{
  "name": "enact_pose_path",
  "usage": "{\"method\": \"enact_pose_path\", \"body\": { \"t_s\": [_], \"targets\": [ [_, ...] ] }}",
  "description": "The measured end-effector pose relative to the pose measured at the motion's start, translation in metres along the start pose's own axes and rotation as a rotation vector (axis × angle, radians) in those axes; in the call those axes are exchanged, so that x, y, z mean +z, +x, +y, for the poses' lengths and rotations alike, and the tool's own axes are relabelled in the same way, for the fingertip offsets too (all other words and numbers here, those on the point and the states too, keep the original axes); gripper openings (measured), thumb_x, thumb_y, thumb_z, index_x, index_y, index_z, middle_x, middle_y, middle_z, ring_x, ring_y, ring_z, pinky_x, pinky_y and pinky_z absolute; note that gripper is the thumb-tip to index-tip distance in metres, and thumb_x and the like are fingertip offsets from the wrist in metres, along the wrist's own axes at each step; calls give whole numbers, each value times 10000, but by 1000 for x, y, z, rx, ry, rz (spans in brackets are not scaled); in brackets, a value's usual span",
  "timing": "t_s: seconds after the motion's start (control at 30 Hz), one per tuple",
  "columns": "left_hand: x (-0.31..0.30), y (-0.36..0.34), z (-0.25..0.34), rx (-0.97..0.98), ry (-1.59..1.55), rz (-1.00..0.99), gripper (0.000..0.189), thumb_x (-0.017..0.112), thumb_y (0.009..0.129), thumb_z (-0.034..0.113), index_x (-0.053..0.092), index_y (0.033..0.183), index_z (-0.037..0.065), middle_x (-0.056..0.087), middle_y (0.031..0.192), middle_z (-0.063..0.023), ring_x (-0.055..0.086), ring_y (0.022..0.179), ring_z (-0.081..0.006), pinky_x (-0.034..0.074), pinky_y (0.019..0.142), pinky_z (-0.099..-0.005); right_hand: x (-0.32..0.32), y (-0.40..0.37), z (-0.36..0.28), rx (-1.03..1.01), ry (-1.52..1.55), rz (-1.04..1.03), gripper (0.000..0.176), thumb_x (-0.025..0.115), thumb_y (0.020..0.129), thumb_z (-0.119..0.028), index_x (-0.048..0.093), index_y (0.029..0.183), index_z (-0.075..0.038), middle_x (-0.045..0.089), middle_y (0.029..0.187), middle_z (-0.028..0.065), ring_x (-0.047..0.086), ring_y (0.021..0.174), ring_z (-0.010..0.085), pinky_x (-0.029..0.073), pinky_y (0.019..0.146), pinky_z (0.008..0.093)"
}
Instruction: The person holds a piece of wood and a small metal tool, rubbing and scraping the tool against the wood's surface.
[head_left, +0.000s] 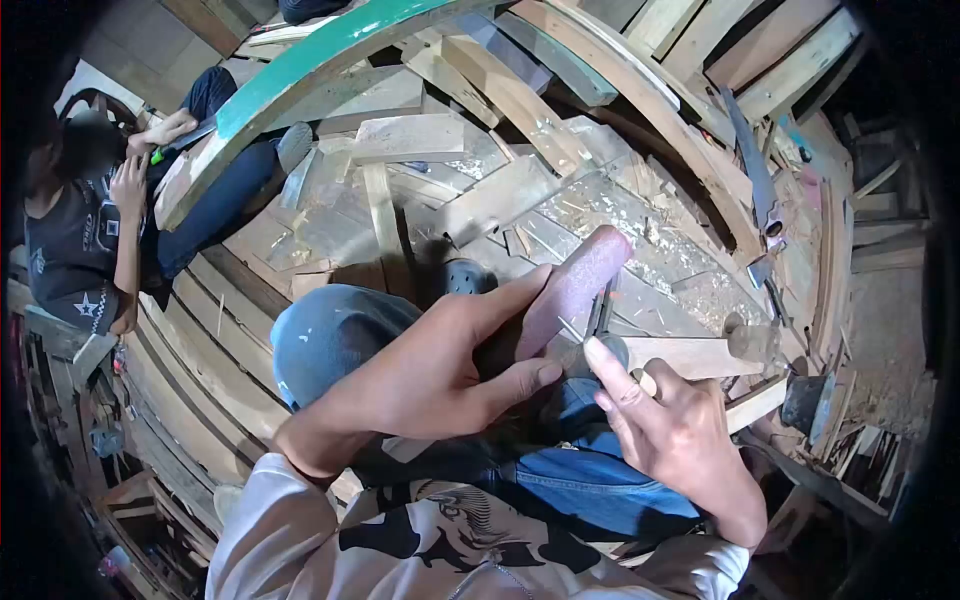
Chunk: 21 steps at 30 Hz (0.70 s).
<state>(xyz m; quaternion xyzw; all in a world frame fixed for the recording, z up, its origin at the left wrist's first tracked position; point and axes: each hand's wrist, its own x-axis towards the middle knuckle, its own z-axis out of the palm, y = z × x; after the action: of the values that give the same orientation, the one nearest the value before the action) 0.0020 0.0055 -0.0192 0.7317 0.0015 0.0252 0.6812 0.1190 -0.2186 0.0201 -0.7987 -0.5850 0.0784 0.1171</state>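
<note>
My left hand (455,365) is closed around a long pinkish-purple block with a rounded, worn end, like a sharpening stone (580,285); it tilts up and away to the right above my lap. My right hand (670,415) is closed, its index finger stretched along a small dark metal tool (598,322) with a thin bright rod. The tool's tip lies close beside the stone's lower right side. The rest of the tool is hidden by my fingers, so I cannot tell its exact kind.
Wood offcuts (410,138) and shavings cover the floor ahead. A mallet-like wooden piece (690,355) lies beyond my right hand. A handsaw (745,165) leans at right. At left, a seated person (85,240) holds a green-painted curved beam (300,75). Curved planks (200,350) lie nearby.
</note>
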Motion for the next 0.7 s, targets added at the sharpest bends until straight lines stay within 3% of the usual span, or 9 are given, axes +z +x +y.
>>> {"method": "enact_pose_path", "body": {
  "t_s": [0.13,0.23,0.33,0.43,0.47,0.5,0.57,0.63,0.7],
  "targets": [
    [4,-1,3,-152,-67,27,633,706,896,137,404,1410,-75,616,804,-146,526,663,-70,455,546,-252,0,-4,-3,24,33,-36,634,742,814,-63,551,1409,-175,524,650,84,468,434,201,394,418,346],
    [2,-2,6,-112,33,-2,638,703,896,133,397,1416,-75,618,796,-158,526,654,-77,457,552,-257,-2,-2,3,-40,7,-49,631,730,826,-52,540,1417,-167,544,660,93,481,435,203,395,411,341],
    [6,-2,-2,-68,-21,-3,632,693,901,129,393,1421,-69,623,800,-174,523,641,-87,456,556,-267,2,5,12,148,-32,94,653,756,805,-77,543,1414,-180,535,655,97,472,418,205,407,412,343],
    [1,3,2,-92,5,-3,613,690,901,124,405,1412,-60,627,820,-183,531,645,-93,462,566,-272,-3,0,-4,-23,48,-62,666,756,792,-60,543,1411,-184,560,669,108,529,435,222,434,419,372],
    [2,4,4,-119,15,3,605,691,900,123,412,1407,-54,629,834,-187,538,651,-96,468,574,-274,5,1,10,3,56,49,685,758,790,-73,531,1425,-193,573,682,111,532,432,225,435,418,370],
    [5,2,5,-150,18,13,596,692,899,122,419,1402,-47,631,847,-191,545,656,-98,474,583,-277,6,5,21,84,-67,49,680,718,857,-207,457,1483,-260,550,655,91,472,405,124,398,321,299],
    [5,0,10,-249,-118,37,595,693,900,123,422,1403,-42,647,871,-190,551,662,-110,487,614,-292,12,2,13,36,9,111,678,725,852,-210,466,1476,-266,546,644,88,477,412,120,396,320,299],
    [1,-3,12,-201,-26,-38,653,727,899,109,403,1443,-53,645,1106,-70,540,1007,-99,451,909,-261,15,-4,2,-94,50,64,686,716,859,-195,448,1489,-249,547,659,100,479,409,139,394,334,312],
    [3,-2,10,-207,34,-26,671,737,895,121,397,1445,-58,643,1122,-71,534,1021,-97,446,920,-262,10,1,21,6,-22,76,704,717,845,-153,452,1486,-267,533,706,98,472,414,158,428,374,318]
  ]
}}
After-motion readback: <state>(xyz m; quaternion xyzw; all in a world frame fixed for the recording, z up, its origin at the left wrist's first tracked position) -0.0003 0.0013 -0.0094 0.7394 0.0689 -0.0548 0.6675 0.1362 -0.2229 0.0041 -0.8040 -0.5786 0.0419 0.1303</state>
